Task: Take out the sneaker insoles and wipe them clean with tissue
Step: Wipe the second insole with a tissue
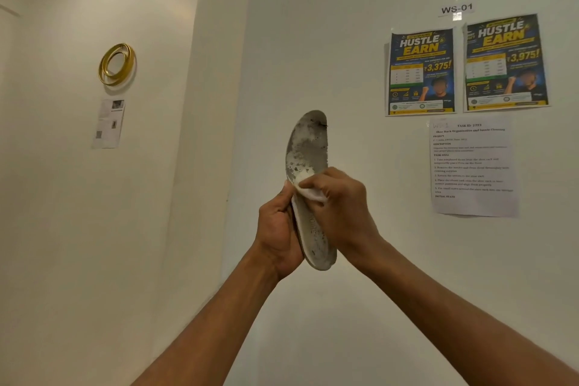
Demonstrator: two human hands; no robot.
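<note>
A worn grey insole (pixel 307 147), blotched with dark and pale marks, stands upright in the air in front of the wall, toe end up. My left hand (pixel 277 229) grips its lower half from the left side, thumb along the edge. My right hand (pixel 338 207) pinches a small white tissue (pixel 310 189) and presses it against the middle of the insole. The heel end (pixel 322 257) shows below both hands. No sneaker is in view.
A white wall fills the view, with a corner edge (pixel 238 103) just left of the insole. Two posters (pixel 466 66) and a printed task sheet (pixel 473 166) hang at the right. A gold ring ornament (pixel 116 64) and a small paper (pixel 109 124) hang at the left.
</note>
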